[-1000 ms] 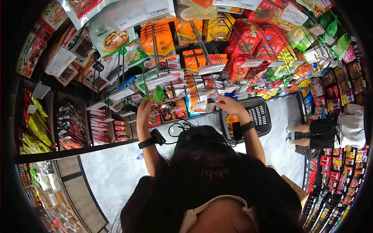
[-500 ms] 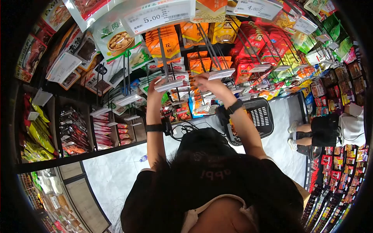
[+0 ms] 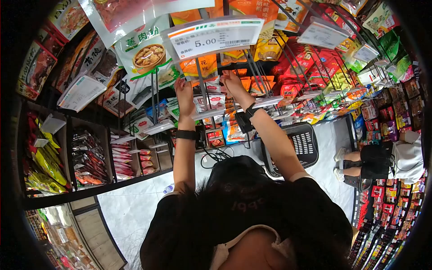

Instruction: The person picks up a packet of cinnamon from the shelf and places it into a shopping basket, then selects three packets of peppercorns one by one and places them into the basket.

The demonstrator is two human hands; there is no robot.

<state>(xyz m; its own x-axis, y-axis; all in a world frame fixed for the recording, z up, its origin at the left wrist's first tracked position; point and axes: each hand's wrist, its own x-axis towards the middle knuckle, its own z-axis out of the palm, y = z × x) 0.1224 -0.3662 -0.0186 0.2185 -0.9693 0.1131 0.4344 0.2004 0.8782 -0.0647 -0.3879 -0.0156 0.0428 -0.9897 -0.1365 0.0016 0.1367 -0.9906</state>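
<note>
Orange spice packets (image 3: 201,69) hang on a rack hook behind a large price tag (image 3: 213,38). My left hand (image 3: 184,94) is raised at their lower left, fingers bent and apart, tips right by the packet edge. On the other side, my right hand (image 3: 234,84) reaches up with loosely curled, parted fingers pointing inward near the packets' right edge. No item shows clearly in either hand. White-and-pink packets (image 3: 211,102) hang below, between my wrists. A black band (image 3: 186,134) is on my left wrist, and another black band (image 3: 252,109) on my right.
Metal hooks with price tags stick out toward me. Red packets (image 3: 294,63) hang at right, and a white-and-green bag (image 3: 146,51) at left. A black shopping basket (image 3: 310,153) is beside my right arm. Another person (image 3: 382,157) stands in the aisle. A bottle (image 3: 168,189) lies on the floor.
Both hands have moved up the rack, closer to the orange packets. My view has shifted, so the large price tag appears lower and further right.
</note>
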